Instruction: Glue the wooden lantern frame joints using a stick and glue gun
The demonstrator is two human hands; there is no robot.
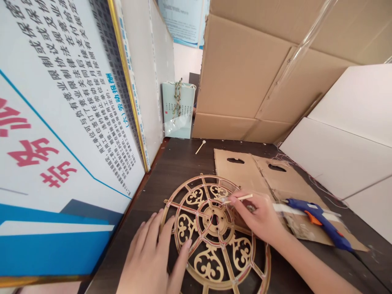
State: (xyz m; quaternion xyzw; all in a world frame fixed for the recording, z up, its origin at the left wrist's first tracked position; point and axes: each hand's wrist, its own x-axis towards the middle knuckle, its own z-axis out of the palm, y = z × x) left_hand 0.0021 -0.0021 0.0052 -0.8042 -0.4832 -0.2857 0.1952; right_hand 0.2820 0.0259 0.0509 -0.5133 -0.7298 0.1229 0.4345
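A round openwork wheel (210, 265) with curled ornaments and thin reddish wires along its ribs lies on the dark table. My left hand (153, 253) rests at its left edge, fingers spread, thumb over the frame, holding nothing. Pinched between the fingers of my right hand (257, 214) is a thin light wooden stick (247, 197). The stick's pale tip (224, 200) is at the upper part of the wheel's inner ring; whether it touches the ring is too small to tell.
A blue glue gun (318, 218) with an orange trigger lies on flattened cardboard (245, 169) at right. Another white-tipped stick (200, 147) lies behind the wheel. Cardboard panels, a pale green packet (178, 110) and a printed board (92, 163) border the table (180, 157).
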